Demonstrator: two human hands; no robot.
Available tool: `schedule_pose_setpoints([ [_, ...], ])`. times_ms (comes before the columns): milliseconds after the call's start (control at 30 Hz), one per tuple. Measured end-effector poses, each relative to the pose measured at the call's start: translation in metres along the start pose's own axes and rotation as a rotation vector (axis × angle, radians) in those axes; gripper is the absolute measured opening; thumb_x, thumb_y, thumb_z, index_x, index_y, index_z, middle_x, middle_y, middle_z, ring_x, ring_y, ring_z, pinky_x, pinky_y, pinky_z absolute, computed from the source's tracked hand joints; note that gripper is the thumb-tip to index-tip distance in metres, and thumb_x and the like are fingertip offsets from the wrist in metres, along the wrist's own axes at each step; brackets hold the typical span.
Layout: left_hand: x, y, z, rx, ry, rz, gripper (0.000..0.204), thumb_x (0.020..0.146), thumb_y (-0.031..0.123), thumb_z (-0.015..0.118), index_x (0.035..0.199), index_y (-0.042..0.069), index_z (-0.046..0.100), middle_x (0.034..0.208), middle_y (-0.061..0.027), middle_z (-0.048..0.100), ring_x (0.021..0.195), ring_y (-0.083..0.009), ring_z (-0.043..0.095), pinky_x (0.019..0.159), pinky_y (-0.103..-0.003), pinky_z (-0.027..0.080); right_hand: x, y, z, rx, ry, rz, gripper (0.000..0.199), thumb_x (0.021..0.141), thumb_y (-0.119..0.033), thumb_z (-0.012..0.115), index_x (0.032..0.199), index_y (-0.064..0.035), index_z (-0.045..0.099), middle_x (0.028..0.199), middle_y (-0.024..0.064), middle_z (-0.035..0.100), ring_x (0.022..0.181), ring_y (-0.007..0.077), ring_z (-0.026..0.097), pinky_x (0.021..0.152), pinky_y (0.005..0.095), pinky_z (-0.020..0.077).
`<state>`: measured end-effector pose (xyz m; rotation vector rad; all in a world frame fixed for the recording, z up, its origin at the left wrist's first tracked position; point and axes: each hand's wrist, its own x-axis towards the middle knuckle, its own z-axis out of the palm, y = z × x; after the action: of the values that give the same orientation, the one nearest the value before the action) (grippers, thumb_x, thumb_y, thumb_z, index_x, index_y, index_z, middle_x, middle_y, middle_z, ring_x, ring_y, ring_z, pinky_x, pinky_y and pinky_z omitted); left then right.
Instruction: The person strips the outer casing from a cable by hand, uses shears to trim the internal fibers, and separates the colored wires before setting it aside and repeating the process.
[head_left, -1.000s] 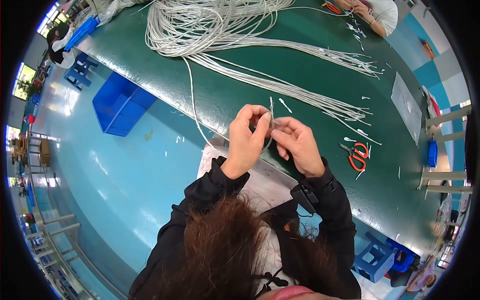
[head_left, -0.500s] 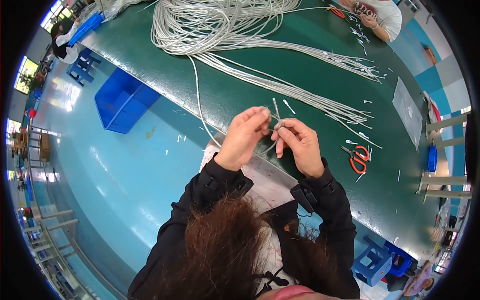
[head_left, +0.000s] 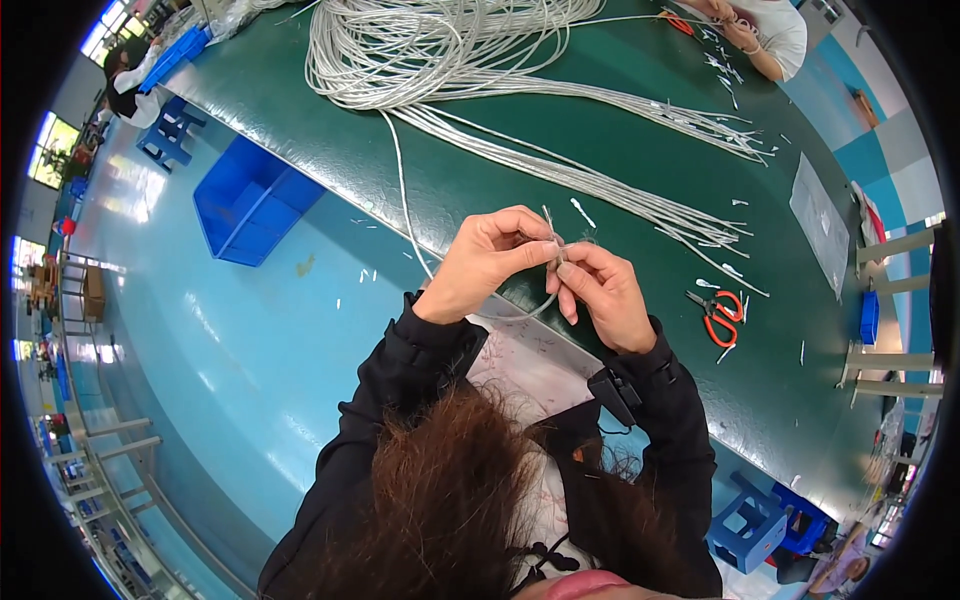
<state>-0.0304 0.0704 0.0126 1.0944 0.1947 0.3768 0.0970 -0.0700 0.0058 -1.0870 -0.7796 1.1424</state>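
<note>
Both my hands meet over the near edge of the green table, fingers pinched round the end of one grey cable (head_left: 527, 317). My left hand (head_left: 490, 258) closes thumb and finger on the frayed end part. Close against it, my right hand (head_left: 600, 290) pinches the same cable just below, where fine loose strands stick out. The fingertips hide the exact grip. From there the cable loops down past the table edge and back up left to a big coil of grey cables (head_left: 400, 50). Orange-handled cutters (head_left: 718, 318) lie on the table, right of my right hand.
Bundled cable ends (head_left: 620, 195) stretch across the green table (head_left: 450, 200), with white scraps (head_left: 583, 212) around them. A clear plastic bag (head_left: 820, 225) lies at the right. Across the table, another person's hands (head_left: 735, 25) are at work. A blue bin (head_left: 255, 205) stands left on the floor.
My left hand has moved right, its fingers closing up against my right hand's at the cable end. The other person's hands across the table have shifted closer together.
</note>
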Motion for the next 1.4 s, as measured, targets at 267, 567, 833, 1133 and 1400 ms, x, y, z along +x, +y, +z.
schedule_pose_setpoints([
  [267,0.001,-0.03,-0.009,-0.539,-0.049,-0.14,0.015,0.094,0.016,0.058,0.101,0.003,0.059,0.099,-0.003,0.058,0.086,-0.0109,0.052,0.08,-0.024,0.042,0.0,0.001,0.0,0.252,-0.041,0.012,0.013,0.097,-0.006,0.049,0.102,0.0031,0.057,0.083,0.01,0.061,0.056,0.0078,0.05,0.048,0.0197,0.0397],
  [567,-0.015,0.01,0.007,0.095,0.337,0.248,0.02,0.089,0.016,0.064,0.104,0.003,0.06,0.102,-0.0024,0.057,0.085,-0.0123,0.051,0.076,-0.028,0.042,-0.001,0.0,0.007,-0.116,0.098,-0.044,0.01,0.095,-0.004,0.054,0.098,0.0038,0.059,0.081,0.0087,0.062,0.055,0.0069,0.052,0.047,0.0196,0.0419],
  [833,-0.026,0.008,0.025,0.875,0.358,0.263,0.008,0.079,0.009,0.071,0.081,0.002,0.067,0.084,-0.0046,0.061,0.081,-0.0178,0.053,0.07,-0.03,0.044,-0.006,0.006,0.012,-0.48,0.19,-0.224,0.01,0.093,-0.002,0.056,0.099,0.0044,0.059,0.081,0.0083,0.063,0.057,0.0079,0.056,0.049,0.021,0.046],
  [1133,-0.023,0.007,0.019,0.902,0.26,0.332,0.006,0.081,0.006,0.067,0.084,0.001,0.066,0.082,-0.0043,0.062,0.077,-0.0154,0.054,0.069,-0.027,0.042,-0.004,0.005,0.009,-0.108,0.111,-0.083,0.01,0.093,-0.001,0.056,0.101,0.0035,0.058,0.082,0.0075,0.062,0.06,0.0092,0.057,0.05,0.0219,0.0472],
  [1400,-0.026,0.0,0.01,0.54,0.161,0.075,0.015,0.088,0.014,0.064,0.094,0.0,0.065,0.083,-0.0037,0.062,0.076,-0.0126,0.052,0.068,-0.027,0.042,-0.003,0.01,0.009,-0.245,0.147,-0.19,0.009,0.092,0.0,0.056,0.101,0.0035,0.058,0.085,0.0079,0.062,0.062,0.01,0.059,0.051,0.0228,0.0483],
])
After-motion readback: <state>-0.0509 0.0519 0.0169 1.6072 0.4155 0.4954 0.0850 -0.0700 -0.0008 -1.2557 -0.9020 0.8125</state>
